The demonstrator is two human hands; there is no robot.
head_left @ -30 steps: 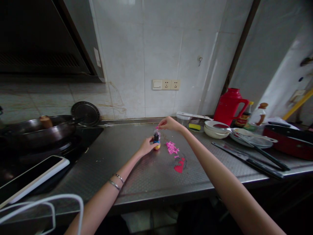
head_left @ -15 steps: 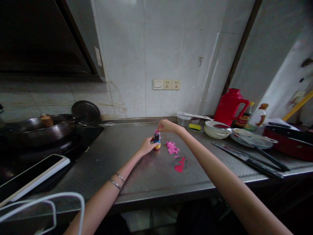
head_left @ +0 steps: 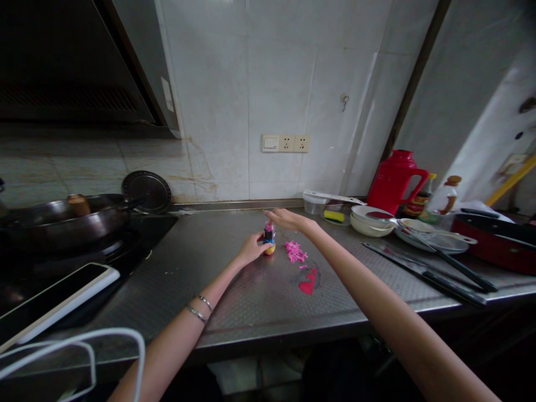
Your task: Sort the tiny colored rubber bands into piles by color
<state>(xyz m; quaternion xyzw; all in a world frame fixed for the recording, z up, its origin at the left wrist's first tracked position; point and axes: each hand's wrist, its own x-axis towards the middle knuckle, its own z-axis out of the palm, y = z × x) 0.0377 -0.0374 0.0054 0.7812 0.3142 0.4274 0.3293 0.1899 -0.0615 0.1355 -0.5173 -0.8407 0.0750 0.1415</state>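
Observation:
My left hand (head_left: 252, 249) is closed around a small upright bottle (head_left: 269, 240) with a dark and blue label and something yellow near its base. Pink bits show at the bottle's neck. Over the top of the bottle lies my right hand (head_left: 285, 218), its fingers stretched out flat; whether the palm touches the mouth I cannot tell. Just right of the bottle, a loose pile of pink sticks or shreds (head_left: 295, 252) rests on the metal counter (head_left: 234, 301). Nearer to me are flat red pieces (head_left: 307, 283), one heart-shaped.
A wok (head_left: 71, 220) and a white-edged device (head_left: 58, 298) are on the left, with a white cable (head_left: 121, 332) in front. To the right stand bowls (head_left: 371, 223), a red thermos (head_left: 396, 181), a red pan (head_left: 494, 240) and long dark utensils (head_left: 435, 276).
My right hand has gone from a pinch at the bottle's mouth to flat, stretched fingers over its top. My left hand stays around the bottle.

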